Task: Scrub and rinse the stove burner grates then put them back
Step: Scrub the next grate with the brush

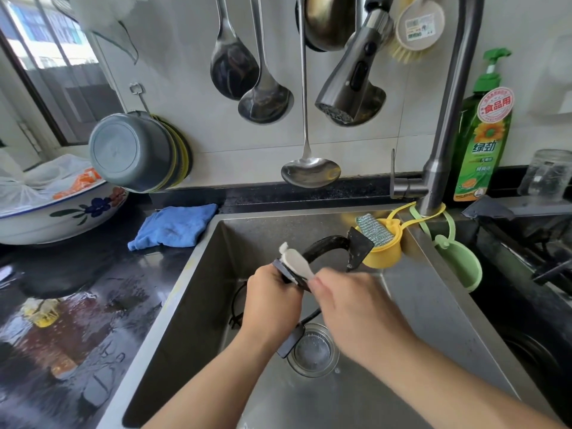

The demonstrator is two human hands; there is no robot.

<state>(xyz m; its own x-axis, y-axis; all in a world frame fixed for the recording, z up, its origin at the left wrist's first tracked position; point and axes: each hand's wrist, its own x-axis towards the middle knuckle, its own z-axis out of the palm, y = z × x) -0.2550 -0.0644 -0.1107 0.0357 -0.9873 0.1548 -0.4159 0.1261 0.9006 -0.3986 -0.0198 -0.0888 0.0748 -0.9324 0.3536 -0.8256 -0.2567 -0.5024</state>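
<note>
Over the sink point(433, 292), the left hand point(272, 300) grips the black burner grate point(328, 244) while the right hand point(356, 308) pinches a pale sponge point(295, 263) against it. Best to hold the grate firmly and work along each prong.

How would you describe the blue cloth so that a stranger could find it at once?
Start at the steel sink. On the dark wet counter by its far left corner lies the blue cloth, crumpled. It is the only blue fabric there, beside a flowered white basin.
</note>
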